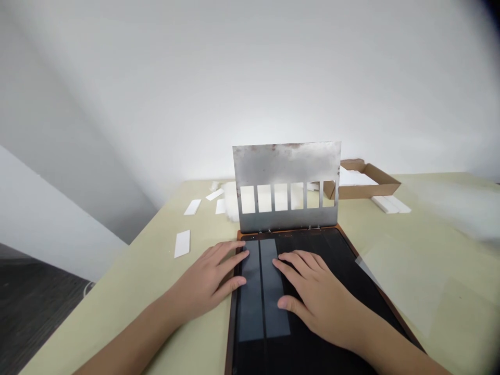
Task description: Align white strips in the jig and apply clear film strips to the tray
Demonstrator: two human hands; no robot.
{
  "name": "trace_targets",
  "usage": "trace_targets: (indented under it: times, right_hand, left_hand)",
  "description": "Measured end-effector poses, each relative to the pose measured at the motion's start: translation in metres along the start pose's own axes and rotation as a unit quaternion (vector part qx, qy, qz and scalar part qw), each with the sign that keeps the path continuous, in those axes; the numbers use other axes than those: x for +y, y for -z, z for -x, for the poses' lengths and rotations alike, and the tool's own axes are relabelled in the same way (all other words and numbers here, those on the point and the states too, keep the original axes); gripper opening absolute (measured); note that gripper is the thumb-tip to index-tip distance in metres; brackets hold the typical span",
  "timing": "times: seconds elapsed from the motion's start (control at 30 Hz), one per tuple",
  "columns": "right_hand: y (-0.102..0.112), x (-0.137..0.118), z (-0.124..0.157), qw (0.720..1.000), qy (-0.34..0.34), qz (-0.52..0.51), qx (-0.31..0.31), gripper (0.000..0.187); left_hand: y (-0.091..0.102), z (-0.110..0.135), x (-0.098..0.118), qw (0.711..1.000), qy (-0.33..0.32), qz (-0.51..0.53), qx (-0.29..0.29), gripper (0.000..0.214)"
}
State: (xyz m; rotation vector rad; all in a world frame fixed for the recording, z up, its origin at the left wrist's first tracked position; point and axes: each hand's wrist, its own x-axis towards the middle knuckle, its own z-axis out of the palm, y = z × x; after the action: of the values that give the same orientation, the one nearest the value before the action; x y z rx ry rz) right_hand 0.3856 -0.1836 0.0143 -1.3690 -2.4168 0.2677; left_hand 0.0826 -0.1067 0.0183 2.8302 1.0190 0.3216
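**A:** Fig., head view. State of grip?

**B:** No grasp, nothing clenched: L hand (205, 281) and R hand (316, 297) lie open, palms down, fingers on two grey strips (250, 297) on a black board (312, 250), at 12 o'clock from the wrists.

**A:** Around them?

**B:** Slotted metal plate (287, 166), upright at 12; cardboard tray (369, 179) at 1; white card pieces (182, 244) at 10.

**A:** Tip?

**B:** Fingers spread, even pressure, strips stay flat.
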Motion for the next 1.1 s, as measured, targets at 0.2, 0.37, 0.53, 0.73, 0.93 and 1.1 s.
trace_targets:
  times: [0.2, 0.37, 0.53, 0.73, 0.93, 1.1]
  right_hand:
    - [0.000, 0.001, -0.001, 1.000, -0.001, 0.000, 0.000, 0.060]
    - [0.007, -0.006, -0.003, 1.000, 0.002, -0.006, 0.002, 0.059]
    - [0.049, 0.024, 0.056, 0.988, -0.084, 0.011, 0.128, 0.060]
    - [0.070, 0.140, 0.156, 0.874, -0.436, 0.084, 0.198, 0.068]
    - [0.063, 0.168, 0.152, 0.838, -0.528, 0.138, 0.026, 0.095]
    - [0.070, 0.164, 0.142, 0.850, -0.512, 0.122, 0.004, 0.094]
  left_hand:
    - [0.001, -0.001, 0.001, 1.000, -0.001, 0.006, 0.018, 0.047]
    - [0.002, 0.000, 0.001, 1.000, -0.001, 0.008, 0.026, 0.047]
    - [0.003, 0.001, 0.000, 0.999, 0.002, -0.006, 0.032, 0.048]
    - [-0.003, -0.001, -0.012, 0.999, 0.000, -0.001, 0.053, 0.045]
    - [-0.008, -0.006, -0.029, 0.994, 0.006, -0.003, 0.105, 0.047]
    - [0.002, -0.004, -0.036, 0.988, 0.046, -0.036, 0.143, 0.042]
